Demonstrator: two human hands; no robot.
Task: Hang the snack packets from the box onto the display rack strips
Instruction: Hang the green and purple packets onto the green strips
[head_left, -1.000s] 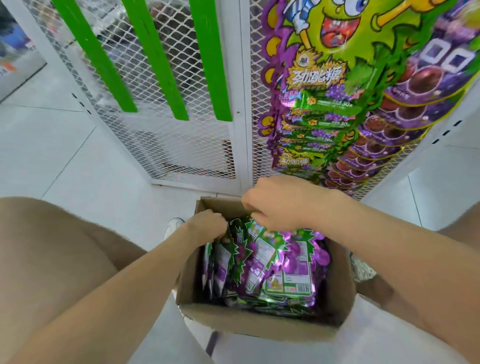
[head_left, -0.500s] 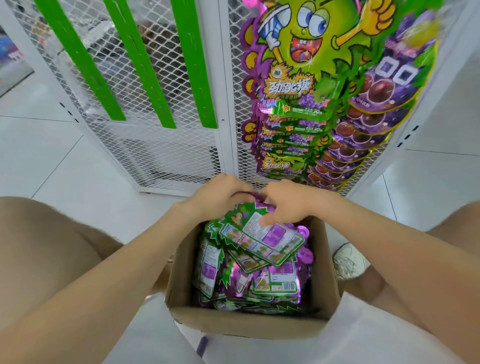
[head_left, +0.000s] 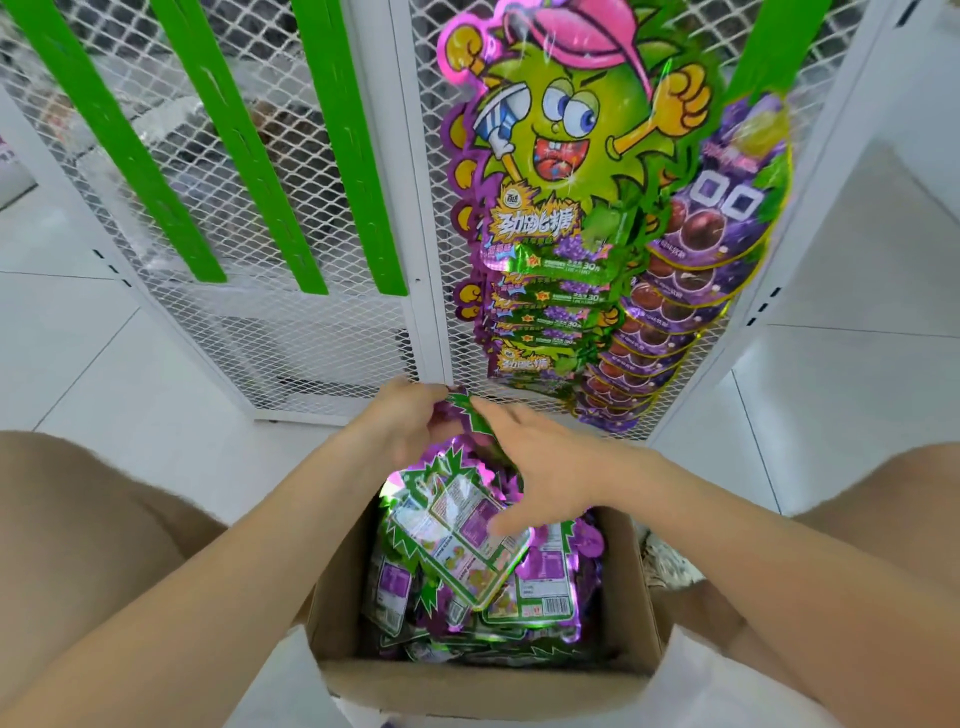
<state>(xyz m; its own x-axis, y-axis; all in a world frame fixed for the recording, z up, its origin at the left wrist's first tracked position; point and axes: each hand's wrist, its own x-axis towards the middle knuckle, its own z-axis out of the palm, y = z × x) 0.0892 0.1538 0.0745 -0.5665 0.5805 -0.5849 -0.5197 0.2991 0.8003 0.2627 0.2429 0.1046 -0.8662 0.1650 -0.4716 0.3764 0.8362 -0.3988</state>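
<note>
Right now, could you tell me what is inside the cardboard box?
The cardboard box holds a pile of green-and-purple snack packets, backs facing up. The forearms and lifted packets cover its far end; the bottom is hidden.

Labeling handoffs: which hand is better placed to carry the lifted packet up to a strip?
Left. The left hand pinches the top edge of the lifted packet, nearest the bare green strips. The right hand looks spread open against it, only steadying it.
</note>
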